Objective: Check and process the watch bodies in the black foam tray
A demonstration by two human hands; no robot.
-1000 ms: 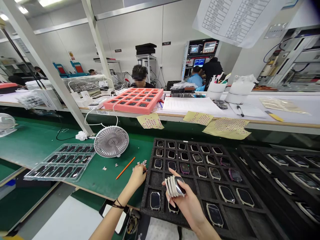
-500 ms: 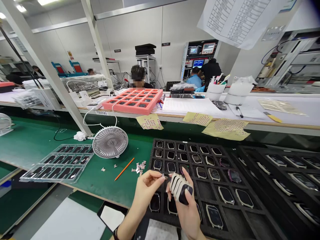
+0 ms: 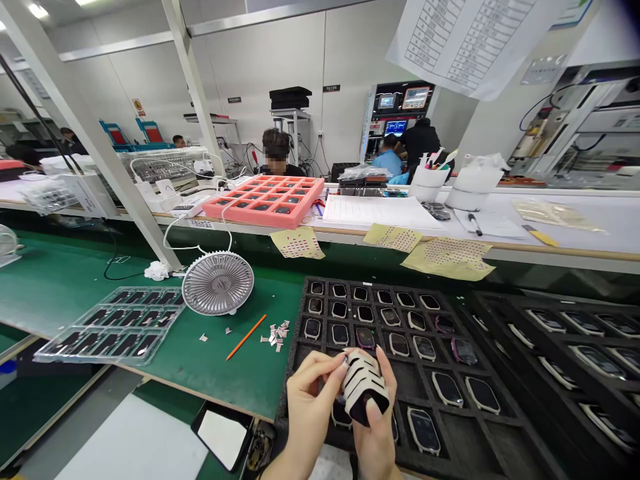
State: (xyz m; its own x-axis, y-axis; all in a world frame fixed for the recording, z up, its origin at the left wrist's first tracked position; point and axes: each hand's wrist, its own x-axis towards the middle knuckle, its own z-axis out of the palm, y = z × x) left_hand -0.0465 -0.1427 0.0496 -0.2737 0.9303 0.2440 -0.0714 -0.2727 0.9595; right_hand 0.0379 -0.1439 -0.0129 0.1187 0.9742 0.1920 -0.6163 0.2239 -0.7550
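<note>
1. I have the right hand [image 3: 376,437] with its fingers wrapped round a stack of watch cases [image 3: 364,390], lower centre of the frame, over the black tray [image 3: 410,377].
2. The left hand [image 3: 307,400] has its fingers [image 3: 336,365] pinching the stack's top.

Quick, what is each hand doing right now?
Left hand: fingertips touch the stack of watch cases; grip cannot be told.
Right hand: closed, holding the stack.
</note>
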